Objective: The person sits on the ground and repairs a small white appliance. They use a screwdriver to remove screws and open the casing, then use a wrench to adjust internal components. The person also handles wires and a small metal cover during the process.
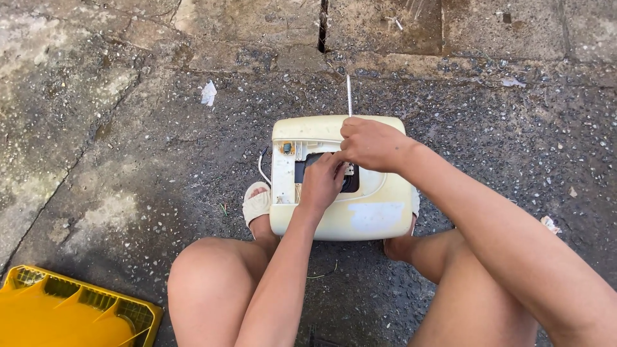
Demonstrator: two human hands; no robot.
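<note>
Head view: one cream appliance casing [340, 212] on concrete between two feet; one yellow crate [71, 311] lower left. Left hand [321, 182] fingers curled into its dark opening; right hand [371, 144] fisted around one thin upright tool [349, 95].

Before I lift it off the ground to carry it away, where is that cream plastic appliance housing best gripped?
Grip the cream housing by its two short sides, one hand each, coming from left and right. It lies flat, wide and smooth-cornered, so opposite edges give balance. Avoid the open dark cavity where the left hand and right hand work, and the loose white wire.
</note>
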